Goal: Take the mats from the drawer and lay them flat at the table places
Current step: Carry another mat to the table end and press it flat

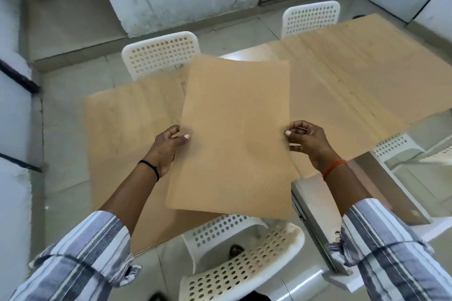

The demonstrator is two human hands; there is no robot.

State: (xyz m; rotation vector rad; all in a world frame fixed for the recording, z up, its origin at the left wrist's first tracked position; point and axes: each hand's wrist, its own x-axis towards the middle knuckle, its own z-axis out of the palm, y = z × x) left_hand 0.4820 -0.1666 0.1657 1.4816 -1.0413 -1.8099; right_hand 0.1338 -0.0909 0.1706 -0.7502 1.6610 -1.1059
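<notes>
A tan rectangular mat (pixel 234 129) hangs in the air above the table (pixel 367 76), its long side pointing away from me. My left hand (pixel 167 148) pinches its left edge, thumb on top. My right hand (pixel 308 139) pinches its right edge, thumb on top as well. The mat's near edge reaches past the table's front edge, over a chair. The table top is covered in brown sheets of much the same colour (pixel 127 115). No drawer is in view.
White perforated chairs stand around the table: one just below me (pixel 244 264), two on the far side (pixel 161 54) (pixel 310 17), one at the right (pixel 396 146). A glass and metal part of the table (pixel 315 222) shows at the right front. Pale walls and tiled floor surround it.
</notes>
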